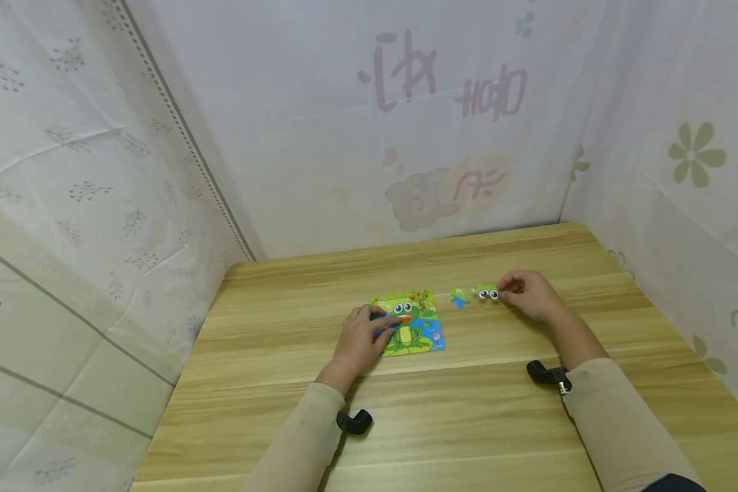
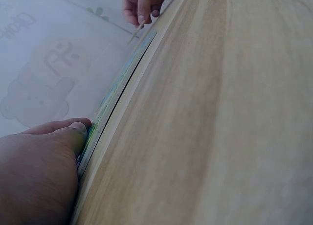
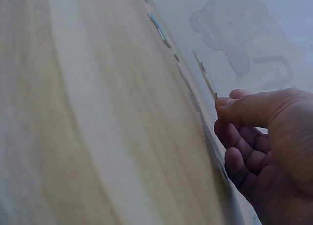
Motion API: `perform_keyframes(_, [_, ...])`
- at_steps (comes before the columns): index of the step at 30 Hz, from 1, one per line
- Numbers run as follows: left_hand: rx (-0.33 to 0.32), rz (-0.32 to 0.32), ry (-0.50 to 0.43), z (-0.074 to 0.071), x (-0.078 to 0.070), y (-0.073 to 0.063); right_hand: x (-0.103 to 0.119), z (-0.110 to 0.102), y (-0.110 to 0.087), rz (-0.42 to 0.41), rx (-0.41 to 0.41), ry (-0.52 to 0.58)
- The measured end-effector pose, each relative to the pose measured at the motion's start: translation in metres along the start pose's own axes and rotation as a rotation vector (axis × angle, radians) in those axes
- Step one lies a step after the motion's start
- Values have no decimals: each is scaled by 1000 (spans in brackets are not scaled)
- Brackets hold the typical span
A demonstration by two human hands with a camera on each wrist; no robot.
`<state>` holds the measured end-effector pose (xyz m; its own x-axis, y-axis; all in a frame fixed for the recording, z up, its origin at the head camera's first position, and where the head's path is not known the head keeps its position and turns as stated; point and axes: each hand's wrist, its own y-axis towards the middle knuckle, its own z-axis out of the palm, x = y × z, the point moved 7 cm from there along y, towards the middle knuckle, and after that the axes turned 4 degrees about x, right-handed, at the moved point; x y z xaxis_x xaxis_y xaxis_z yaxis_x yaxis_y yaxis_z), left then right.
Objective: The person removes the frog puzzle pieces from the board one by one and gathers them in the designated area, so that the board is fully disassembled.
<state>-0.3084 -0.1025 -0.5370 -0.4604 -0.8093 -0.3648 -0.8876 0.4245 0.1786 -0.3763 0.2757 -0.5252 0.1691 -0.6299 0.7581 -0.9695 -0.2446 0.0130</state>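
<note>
A square frog puzzle board [image 1: 432, 337] lies flat on the wooden table. My left hand [image 1: 361, 338] rests on its left side, fingers stretched over the frog picture and covering part of it. In the left wrist view the thumb [image 2: 76, 132] lies along the board's near edge. Off to the right, my right hand [image 1: 531, 297] pinches a puzzle piece [image 1: 487, 294] printed with two frog eyes between thumb and fingertips. The right wrist view shows this piece [image 3: 209, 80] edge-on, raised off the table. Between it and the board lies a green and blue puzzle piece [image 1: 460, 298].
The light wood table [image 1: 467, 424] ends at the back against a printed white cloth [image 1: 320, 137]. More patterned cloth hangs at the left [image 1: 98, 205] and right [image 1: 682, 225]. Black wrist mounts [image 1: 354, 422] sit at both sleeves.
</note>
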Motion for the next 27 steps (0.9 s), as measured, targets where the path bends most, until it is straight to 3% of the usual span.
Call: perform_keyframes(27, [-3,3,-3,-2,0,0,-12,-3,-2,11,-38,-21])
